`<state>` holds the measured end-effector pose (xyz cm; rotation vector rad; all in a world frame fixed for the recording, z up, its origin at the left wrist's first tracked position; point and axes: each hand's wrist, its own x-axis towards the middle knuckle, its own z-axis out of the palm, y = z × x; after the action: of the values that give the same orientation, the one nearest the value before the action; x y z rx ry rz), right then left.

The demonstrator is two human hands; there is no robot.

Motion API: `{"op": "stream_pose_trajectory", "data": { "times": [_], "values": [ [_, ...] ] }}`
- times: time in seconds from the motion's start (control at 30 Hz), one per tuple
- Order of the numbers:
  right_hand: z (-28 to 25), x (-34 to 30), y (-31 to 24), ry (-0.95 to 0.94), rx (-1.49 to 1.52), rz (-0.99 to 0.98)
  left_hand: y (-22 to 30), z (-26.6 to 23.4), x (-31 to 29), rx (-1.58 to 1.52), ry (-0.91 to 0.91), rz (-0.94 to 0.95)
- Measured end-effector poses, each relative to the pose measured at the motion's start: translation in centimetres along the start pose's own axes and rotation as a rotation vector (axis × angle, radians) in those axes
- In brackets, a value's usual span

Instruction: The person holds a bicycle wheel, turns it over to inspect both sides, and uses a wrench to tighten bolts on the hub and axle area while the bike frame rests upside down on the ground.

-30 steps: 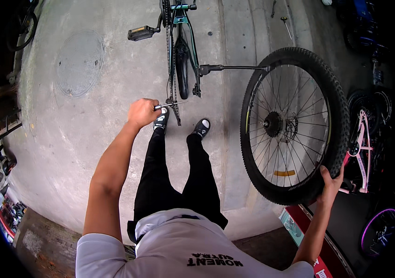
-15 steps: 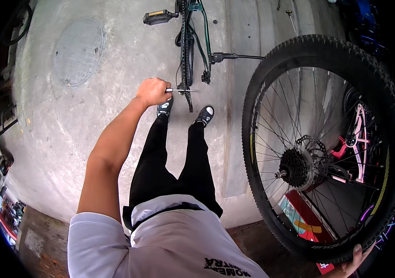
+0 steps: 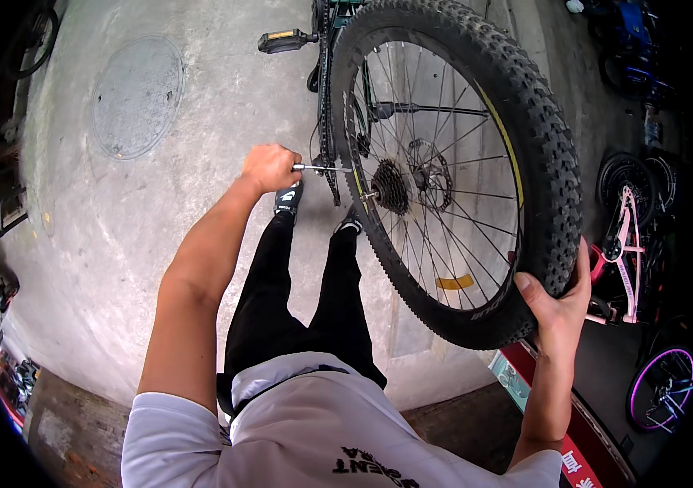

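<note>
Right hand (image 3: 556,313) pinches the black knobbly-tyred bicycle wheel (image 3: 421,177) right of the black metal chain (image 3: 325,122); left hand (image 3: 271,168) clenches a slim silver-shafted tool (image 3: 318,167). One-handed support could let the wheel twist.

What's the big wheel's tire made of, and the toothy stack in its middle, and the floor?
The tire looks like matte black rubber, with chunky knobs. The toothed gear stack is probably metal, dark with a slight shine and thin, crisp teeth. The floor seems concrete: dull, gray, blotchy.
</note>
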<state>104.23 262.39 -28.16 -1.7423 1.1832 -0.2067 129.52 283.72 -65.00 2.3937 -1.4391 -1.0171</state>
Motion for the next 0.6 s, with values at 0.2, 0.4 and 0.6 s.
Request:
{"op": "stream_pose_trajectory", "data": {
  "times": [0.2,0.4,0.6],
  "values": [
    [1.2,2.3,1.7,0.053,0.001,0.007,0.9,2.0,0.6,-0.051,0.051,-0.022],
    [5.6,3.1,1.9,0.016,0.041,-0.034,0.5,2.5,-1.0,-0.124,0.027,-0.109],
    [7.5,4.5,3.8,0.024,0.024,-0.04,0.7,2.5,-0.5,-0.105,0.055,-0.092]
  ]
}}
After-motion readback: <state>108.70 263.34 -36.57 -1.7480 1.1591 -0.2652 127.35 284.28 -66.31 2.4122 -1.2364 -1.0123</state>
